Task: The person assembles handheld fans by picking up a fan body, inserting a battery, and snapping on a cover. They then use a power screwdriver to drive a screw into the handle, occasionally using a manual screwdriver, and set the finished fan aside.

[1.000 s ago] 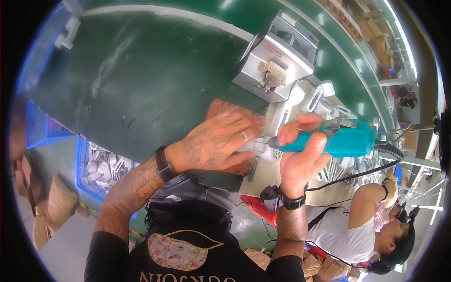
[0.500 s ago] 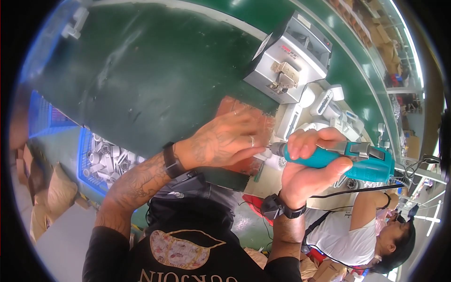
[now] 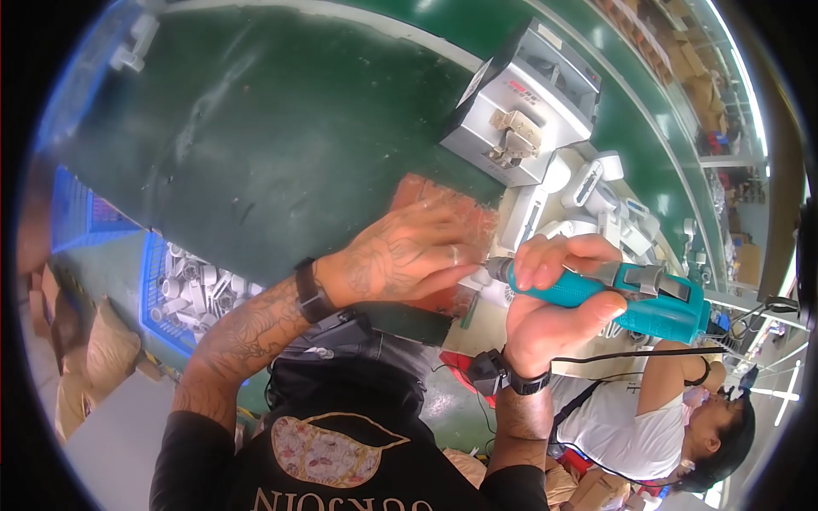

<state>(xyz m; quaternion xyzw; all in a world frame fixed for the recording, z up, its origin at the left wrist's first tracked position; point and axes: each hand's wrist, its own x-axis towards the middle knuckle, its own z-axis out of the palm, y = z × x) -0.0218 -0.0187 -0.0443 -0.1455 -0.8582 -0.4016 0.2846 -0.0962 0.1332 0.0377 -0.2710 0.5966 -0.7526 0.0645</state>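
Observation:
My right hand is wrapped round a teal electric screwdriver, held nearly level with its nose toward my left fingers. My left hand rests over a worn orange-brown board on the dark green table. Its fingers are bent together, their tips close to the screwdriver's nose. Whatever they pinch is hidden beneath them. Just below the nose lies a white plastic part, partly covered by my right hand.
A grey-and-white machine with a metal fitting stands beyond the board. White plastic housings are piled right of it. A blue basket of white parts sits lower left. A person in a white shirt is at lower right; a black cord trails from the screwdriver.
The screwdriver and my right hand have shifted slightly to the left, and its rear end has dipped a little. My left hand has barely moved.

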